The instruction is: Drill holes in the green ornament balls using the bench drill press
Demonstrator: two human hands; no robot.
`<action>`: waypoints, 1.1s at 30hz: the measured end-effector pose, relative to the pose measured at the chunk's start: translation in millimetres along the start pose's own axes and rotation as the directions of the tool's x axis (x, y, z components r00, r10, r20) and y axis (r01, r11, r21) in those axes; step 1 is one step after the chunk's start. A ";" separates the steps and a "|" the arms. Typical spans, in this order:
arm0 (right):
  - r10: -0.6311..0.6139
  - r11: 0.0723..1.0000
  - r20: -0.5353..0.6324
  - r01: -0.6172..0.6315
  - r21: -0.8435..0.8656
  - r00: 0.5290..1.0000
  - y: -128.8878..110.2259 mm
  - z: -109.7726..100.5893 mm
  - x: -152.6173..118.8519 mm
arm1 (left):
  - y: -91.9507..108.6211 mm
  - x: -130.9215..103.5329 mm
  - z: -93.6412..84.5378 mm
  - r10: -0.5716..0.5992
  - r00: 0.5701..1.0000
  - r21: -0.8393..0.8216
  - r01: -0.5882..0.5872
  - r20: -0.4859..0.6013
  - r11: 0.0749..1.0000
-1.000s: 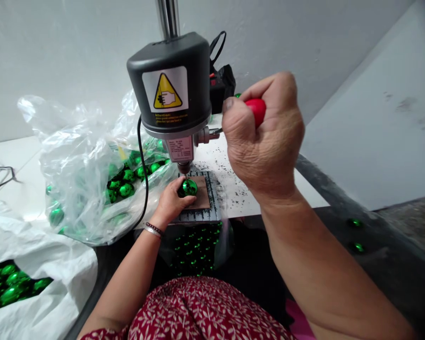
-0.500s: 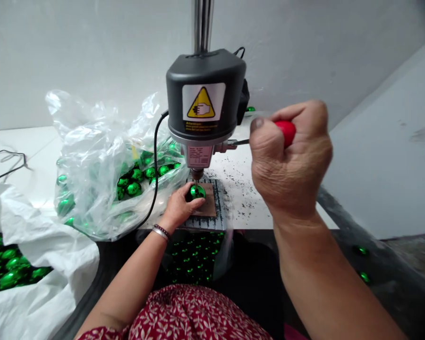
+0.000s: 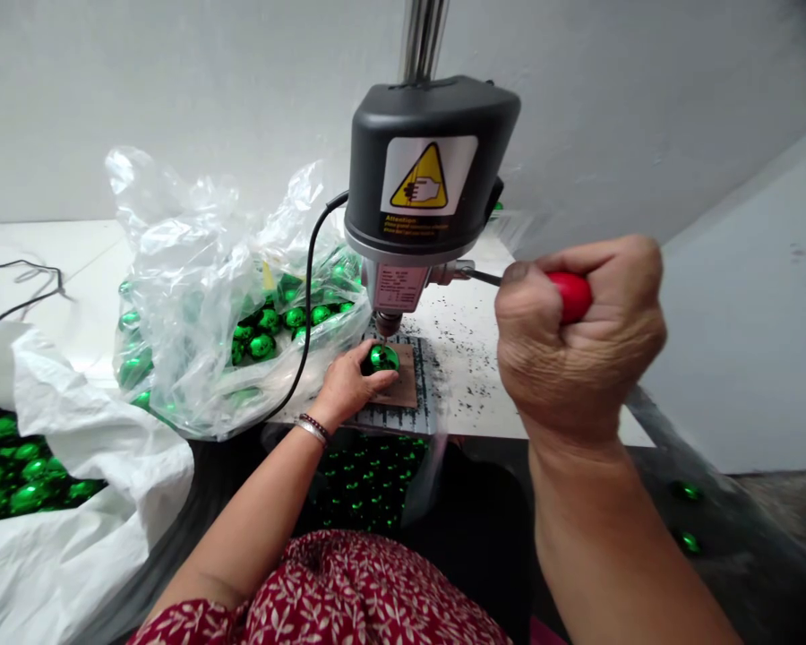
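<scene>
A shiny green ball ornament rests on a brown board, gripped between the thumb and fingers of my left hand. Directly above it is the chuck of a small drill press, with a thin bit pointing down at the ball. Whether the bit touches the ball I cannot tell. My right hand is wrapped in a fist round the red knob of the drill press lever, to the right of the machine's head.
A clear plastic bag of green balls lies left of the drill press. A white sack with more balls sits at the lower left. Dark shavings litter the white table. A black cable hangs beside the machine.
The view has shifted, so the drill press appears further right and tilted. My right hand and the red knob are lower relative to the machine's head. My left hand still holds the ball.
</scene>
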State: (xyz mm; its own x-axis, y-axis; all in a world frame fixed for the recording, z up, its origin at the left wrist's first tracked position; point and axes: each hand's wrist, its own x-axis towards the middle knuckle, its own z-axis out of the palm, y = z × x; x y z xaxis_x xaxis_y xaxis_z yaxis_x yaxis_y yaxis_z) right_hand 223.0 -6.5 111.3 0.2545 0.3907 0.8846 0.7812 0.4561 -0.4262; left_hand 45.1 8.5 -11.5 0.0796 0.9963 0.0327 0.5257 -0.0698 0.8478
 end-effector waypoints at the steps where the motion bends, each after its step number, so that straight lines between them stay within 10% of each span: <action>1: -0.006 1.000 -0.004 0.006 0.005 1.000 0.5 0.4 -0.7 | -0.2 -0.2 -0.1 -0.003 1.000 0.005 0.003 0.003 1.000; 33: -0.207 0.972 -0.077 0.214 0.098 0.975 11.4 4.8 -41.3 | 0.7 -0.9 1.3 -0.054 0.998 0.031 0.054 0.009 0.998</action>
State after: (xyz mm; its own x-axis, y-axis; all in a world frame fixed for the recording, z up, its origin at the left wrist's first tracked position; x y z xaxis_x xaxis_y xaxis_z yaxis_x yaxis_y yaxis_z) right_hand 218.7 -13.6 68.9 0.1308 0.2253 0.9655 0.7580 0.6049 -0.2438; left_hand 46.5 7.5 -11.6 0.0589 0.9981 -0.0182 0.5553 -0.0176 0.8315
